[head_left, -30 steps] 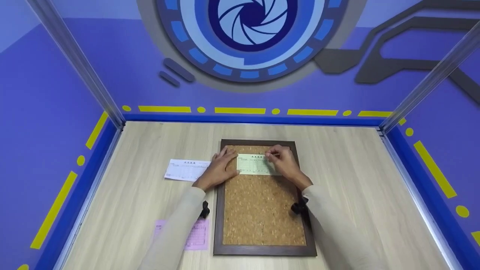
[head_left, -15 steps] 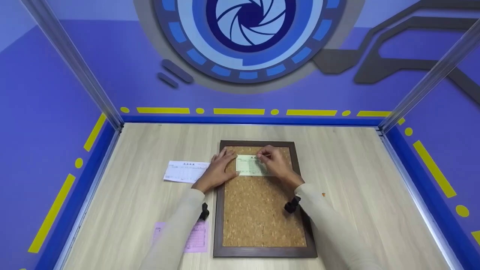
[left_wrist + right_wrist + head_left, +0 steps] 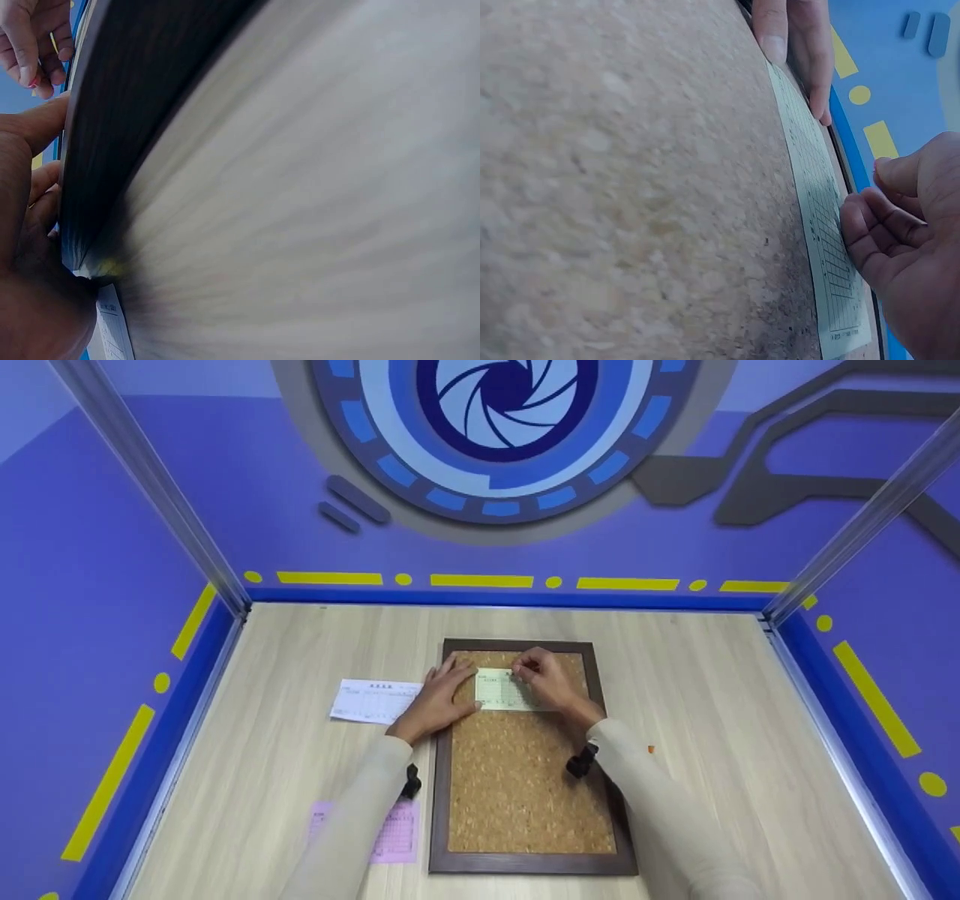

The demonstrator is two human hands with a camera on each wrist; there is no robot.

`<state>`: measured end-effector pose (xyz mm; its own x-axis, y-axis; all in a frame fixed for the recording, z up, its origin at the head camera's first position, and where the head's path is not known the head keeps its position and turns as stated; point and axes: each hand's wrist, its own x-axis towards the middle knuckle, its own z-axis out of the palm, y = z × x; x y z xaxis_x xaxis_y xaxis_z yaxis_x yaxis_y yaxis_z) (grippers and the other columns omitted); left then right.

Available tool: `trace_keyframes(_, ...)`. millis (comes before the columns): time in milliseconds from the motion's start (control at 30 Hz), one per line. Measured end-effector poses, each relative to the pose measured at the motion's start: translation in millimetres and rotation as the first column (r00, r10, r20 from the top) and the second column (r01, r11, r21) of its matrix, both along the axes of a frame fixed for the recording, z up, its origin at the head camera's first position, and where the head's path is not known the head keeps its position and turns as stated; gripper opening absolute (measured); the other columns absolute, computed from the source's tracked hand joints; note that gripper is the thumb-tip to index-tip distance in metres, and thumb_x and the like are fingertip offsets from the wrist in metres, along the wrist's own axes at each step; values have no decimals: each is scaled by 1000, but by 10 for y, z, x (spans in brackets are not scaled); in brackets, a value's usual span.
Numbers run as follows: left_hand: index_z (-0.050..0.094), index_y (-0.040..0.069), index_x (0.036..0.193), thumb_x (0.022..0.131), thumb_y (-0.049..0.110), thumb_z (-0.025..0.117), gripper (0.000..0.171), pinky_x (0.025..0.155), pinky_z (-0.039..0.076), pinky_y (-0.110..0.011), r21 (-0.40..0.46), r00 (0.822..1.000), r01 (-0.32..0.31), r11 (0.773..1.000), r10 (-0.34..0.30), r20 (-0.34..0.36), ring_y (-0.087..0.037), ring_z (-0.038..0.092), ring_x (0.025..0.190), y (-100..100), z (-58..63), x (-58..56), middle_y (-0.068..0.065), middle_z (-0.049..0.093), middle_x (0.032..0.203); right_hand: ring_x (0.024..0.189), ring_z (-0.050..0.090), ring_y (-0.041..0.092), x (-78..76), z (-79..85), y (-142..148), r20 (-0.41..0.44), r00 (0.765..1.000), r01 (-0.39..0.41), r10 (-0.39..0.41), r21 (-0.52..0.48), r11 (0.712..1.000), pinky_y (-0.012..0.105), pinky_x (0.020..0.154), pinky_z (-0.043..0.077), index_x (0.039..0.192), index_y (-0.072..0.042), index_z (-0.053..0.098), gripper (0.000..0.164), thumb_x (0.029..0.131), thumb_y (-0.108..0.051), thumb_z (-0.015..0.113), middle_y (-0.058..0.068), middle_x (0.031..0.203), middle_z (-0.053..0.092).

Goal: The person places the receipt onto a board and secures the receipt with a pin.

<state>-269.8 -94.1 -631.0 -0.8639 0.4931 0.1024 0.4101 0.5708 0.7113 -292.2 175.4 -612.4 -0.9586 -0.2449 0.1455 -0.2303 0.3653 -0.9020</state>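
Note:
A pale green printed slip (image 3: 499, 690) lies across the upper part of a cork board (image 3: 529, 787) with a dark brown frame. My left hand (image 3: 442, 697) rests at the slip's left end, fingers spread, thumb on its lower left corner. Above the slip's middle, my right hand (image 3: 551, 679) pinches a small red pushpin (image 3: 33, 84) between thumb and forefinger; mostly its red end shows. In the right wrist view, the right hand's other fingers curl close over the slip (image 3: 817, 225), while the left thumb presses its far corner.
Left of the board, a white printed slip (image 3: 371, 700) lies partly behind the left hand. A pink printed slip (image 3: 396, 832) sits nearer, partly covered by the left sleeve. A tiny orange object (image 3: 651, 749) lies on the table right of the board. Blue-purple walls enclose the table.
My right hand has moved left along the green slip, from its right part to above its middle. The tiny orange object beside the right sleeve has come into view. My left hand stays put.

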Motion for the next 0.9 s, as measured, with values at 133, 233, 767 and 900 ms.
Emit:
trace_keyframes(133, 51, 4, 162, 101, 30, 77, 72, 132, 12, -69, -25, 1000, -6, 1000, 7, 8, -41, 16, 169, 12, 20, 2, -20, 39, 175, 88, 62, 17, -48, 11, 41, 43, 999, 12, -14, 41, 999, 26, 76, 49, 103, 6, 74, 6, 103, 4, 68, 15, 100, 74)
trace_keyframes(233, 51, 5, 163, 102, 31, 76, 72, 133, 11, -68, -35, 1000, -8, 999, 9, 16, -40, 14, 169, 22, 39, 7, -19, 37, 176, 88, 62, 16, -83, 25, 73, 47, 999, 15, -19, 85, 996, 26, 76, 48, 101, 5, 76, 6, 103, 2, 70, 14, 101, 76)
trace_keyframes(767, 51, 2, 162, 100, 29, 76, 72, 131, 13, -71, -36, 1000, -5, 999, 5, -4, -41, 16, 169, 10, 30, 7, -18, 40, 174, 87, 59, 17, -162, 50, 171, 111, 994, -37, 15, 192, 981, 28, 74, 49, 97, 1, 78, 9, 103, -3, 73, 7, 99, 69)
trace_keyframes(900, 50, 3, 163, 100, 30, 76, 73, 132, 12, -70, -39, 1000, -3, 999, 3, 1, -41, 15, 169, 10, 34, 8, -17, 40, 174, 89, 57, 18, -195, 79, 177, 112, 994, -41, 15, 234, 971, 31, 77, 47, 96, 0, 78, 9, 102, -6, 74, 7, 100, 68)
